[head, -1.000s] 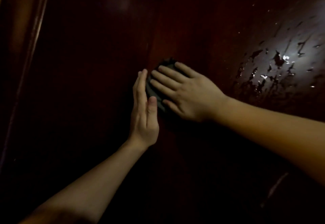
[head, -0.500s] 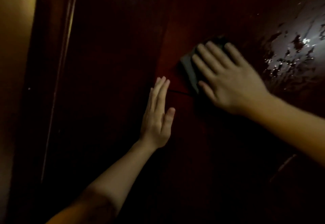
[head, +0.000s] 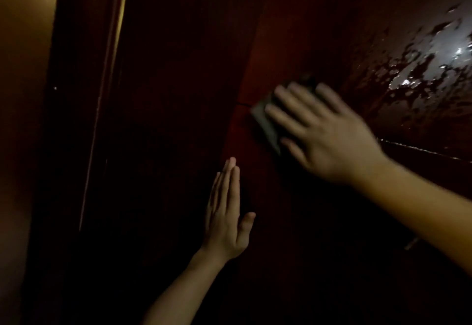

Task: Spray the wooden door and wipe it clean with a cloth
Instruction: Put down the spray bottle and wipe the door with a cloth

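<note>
Dark wooden door (head: 178,69), wet patch (head: 421,69) upper right, cloth (head: 265,125) against it

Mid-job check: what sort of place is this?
Probably a dim indoor doorway. A glossy dark wooden door fills the view, wet spray glistens upper right, and a door frame and yellowish wall run down the left.

Very dim, warm-toned scene. The dark wooden door (head: 178,94) swallows most detail, and its lower part sinks to near black. White glare glints off wet streaks (head: 434,51) at upper right. The right hand (head: 329,140) is motion-blurred, the left hand (head: 227,217) sharper. A yellowish wall (head: 23,69) glows softly at left.
</note>
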Available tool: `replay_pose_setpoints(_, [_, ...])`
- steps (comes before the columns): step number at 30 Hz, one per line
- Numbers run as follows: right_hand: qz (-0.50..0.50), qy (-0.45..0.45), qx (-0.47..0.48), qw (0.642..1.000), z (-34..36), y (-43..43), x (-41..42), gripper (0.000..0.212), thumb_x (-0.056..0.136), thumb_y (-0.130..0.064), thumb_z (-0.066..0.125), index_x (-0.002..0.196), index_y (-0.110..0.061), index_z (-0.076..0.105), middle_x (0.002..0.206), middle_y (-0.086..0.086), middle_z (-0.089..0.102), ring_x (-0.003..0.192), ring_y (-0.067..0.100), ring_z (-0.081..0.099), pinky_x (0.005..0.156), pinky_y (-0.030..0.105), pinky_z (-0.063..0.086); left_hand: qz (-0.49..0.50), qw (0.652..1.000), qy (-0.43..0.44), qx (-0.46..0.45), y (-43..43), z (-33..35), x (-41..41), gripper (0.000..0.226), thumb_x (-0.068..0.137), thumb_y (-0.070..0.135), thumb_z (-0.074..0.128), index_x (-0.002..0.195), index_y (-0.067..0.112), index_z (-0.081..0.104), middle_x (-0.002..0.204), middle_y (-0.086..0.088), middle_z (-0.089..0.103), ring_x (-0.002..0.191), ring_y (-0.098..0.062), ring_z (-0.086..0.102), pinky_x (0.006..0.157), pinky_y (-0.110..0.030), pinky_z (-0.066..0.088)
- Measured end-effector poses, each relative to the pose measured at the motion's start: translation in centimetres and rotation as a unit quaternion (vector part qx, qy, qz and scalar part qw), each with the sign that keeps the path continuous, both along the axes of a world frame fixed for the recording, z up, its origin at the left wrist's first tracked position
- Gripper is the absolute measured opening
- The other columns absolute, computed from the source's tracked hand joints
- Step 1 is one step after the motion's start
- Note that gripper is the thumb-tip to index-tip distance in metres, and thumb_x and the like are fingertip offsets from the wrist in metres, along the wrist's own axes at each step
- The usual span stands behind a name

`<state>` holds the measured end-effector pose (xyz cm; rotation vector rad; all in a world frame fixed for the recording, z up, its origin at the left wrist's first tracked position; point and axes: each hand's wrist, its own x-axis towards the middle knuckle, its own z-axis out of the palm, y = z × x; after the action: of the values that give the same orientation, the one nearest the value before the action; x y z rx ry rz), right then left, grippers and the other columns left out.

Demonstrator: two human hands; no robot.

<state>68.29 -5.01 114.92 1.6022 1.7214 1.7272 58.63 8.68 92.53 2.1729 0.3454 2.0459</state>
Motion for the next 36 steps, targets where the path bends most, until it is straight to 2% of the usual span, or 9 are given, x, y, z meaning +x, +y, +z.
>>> replay_pose_setpoints(4, [-0.021, 0.029, 0.076, 0.997, 1.1, 1.0, -0.9, 0.065, 0.105, -0.049, 0.016, 0.163, -0.019, 0.012, 0.17, 0.013, 0.008, 0.158, 0.03, 0.005, 0.125, 0.055, 0.009, 0.109, 0.992, 0.07, -0.003, -0.2, -2.3, 0.0, 0.075, 0.11, 0.054, 0.014, 0.166, 0.007, -0.001, 0.176, -0.012, -0.002, 0.163, -0.027, 0.006, 0.132, -0.04, 0.005])
replay_pose_setpoints(9, [0.001, -0.031, -0.062, 0.998, -6.1, 3.5, -2.4, 0.066, 0.104, -0.047, 0.023, 0.163, -0.017, 0.011, 0.17, 0.014, 0.006, 0.158, 0.031, 0.001, 0.126, 0.055, 0.004, 0.202, 0.97, 0.136, -0.017, -0.9, -8.8, -0.4, 0.082, 0.106, 0.054, 0.029, 0.166, 0.007, -0.001, 0.175, -0.013, -0.003, 0.162, -0.029, 0.005, 0.13, -0.042, 0.012])
replay_pose_setpoints(13, [0.006, -0.043, -0.084, 0.995, -6.4, 3.8, -2.2, 0.066, 0.104, -0.048, 0.024, 0.162, -0.018, 0.018, 0.169, 0.013, 0.012, 0.157, 0.029, 0.009, 0.126, 0.053, 0.008, 0.203, 0.968, 0.143, 0.015, -0.8, -11.6, -0.5, 0.092, 0.096, 0.05, 0.048, 0.166, 0.01, 0.004, 0.176, -0.009, 0.0, 0.162, -0.028, 0.007, 0.131, -0.047, 0.012])
replay_pose_setpoints(20, [-0.008, 0.05, 0.069, 0.996, 0.5, 2.6, -2.2, 0.068, 0.103, -0.05, 0.017, 0.162, -0.017, 0.014, 0.17, 0.016, 0.009, 0.157, 0.031, 0.005, 0.126, 0.055, 0.005, 0.176, 0.978, 0.107, 0.02, -0.5, -11.6, -0.3, 0.09, 0.099, 0.05, 0.045, 0.166, 0.011, 0.0, 0.174, -0.008, 0.003, 0.163, -0.023, 0.001, 0.132, -0.042, 0.008])
replay_pose_setpoints(22, [-0.007, 0.026, 0.039, 0.999, -3.4, 3.1, -2.7, 0.068, 0.103, -0.047, 0.024, 0.162, -0.016, 0.013, 0.169, 0.018, 0.006, 0.157, 0.033, 0.004, 0.126, 0.056, 0.004, 0.152, 0.984, 0.087, 0.019, -0.4, -11.8, -0.2, 0.086, 0.103, 0.051, 0.038, 0.166, 0.012, -0.005, 0.172, -0.009, 0.004, 0.162, -0.023, 0.003, 0.13, -0.042, 0.018])
replay_pose_setpoints(25, [-0.011, -0.022, -0.095, 0.995, -11.4, 3.5, -3.1, 0.071, 0.103, -0.048, 0.027, 0.163, -0.015, 0.008, 0.169, 0.018, -0.001, 0.157, 0.033, -0.003, 0.125, 0.055, 0.002, 0.138, 0.987, 0.085, -0.006, -0.7, -11.9, -0.4, 0.079, 0.108, 0.058, 0.02, 0.166, 0.012, -0.01, 0.175, -0.006, -0.008, 0.152, -0.036, 0.024, 0.102, -0.046, 0.051])
replay_pose_setpoints(28, [-0.023, -0.044, -0.173, 0.984, -15.5, 2.9, -2.6, 0.069, 0.105, -0.048, 0.021, 0.163, -0.015, 0.0, 0.169, 0.016, -0.008, 0.156, 0.032, -0.011, 0.125, 0.054, -0.001, 0.15, 0.984, 0.092, -0.015, -0.7, -12.1, -0.4, 0.08, 0.108, 0.061, 0.013, 0.165, 0.011, -0.012, 0.174, -0.005, -0.019, 0.143, -0.04, 0.029, 0.09, -0.053, 0.058])
replay_pose_setpoints(32, [-0.018, -0.068, -0.219, 0.973, -14.6, 0.9, -0.9, 0.065, 0.105, -0.047, 0.023, 0.163, -0.021, 0.007, 0.17, 0.009, -0.001, 0.157, 0.027, -0.006, 0.127, 0.051, -0.003, 0.15, 0.981, 0.116, -0.04, -0.6, -12.3, -0.3, 0.084, 0.107, 0.065, 0.011, 0.163, 0.009, -0.017, 0.171, -0.011, -0.027, 0.154, -0.037, 0.01, 0.114, -0.058, 0.038])
replay_pose_setpoints(36, [-0.029, -0.021, -0.083, 0.996, -7.7, -2.3, 1.2, 0.066, 0.102, -0.049, 0.025, 0.162, -0.025, 0.015, 0.171, 0.008, 0.007, 0.158, 0.027, 0.008, 0.127, 0.05, 0.006, 0.165, 0.975, 0.148, 0.0, 0.0, -11.9, -0.2, 0.084, 0.107, 0.062, 0.016, 0.164, 0.009, -0.015, 0.172, -0.012, -0.023, 0.161, -0.028, -0.012, 0.131, -0.045, 0.0])
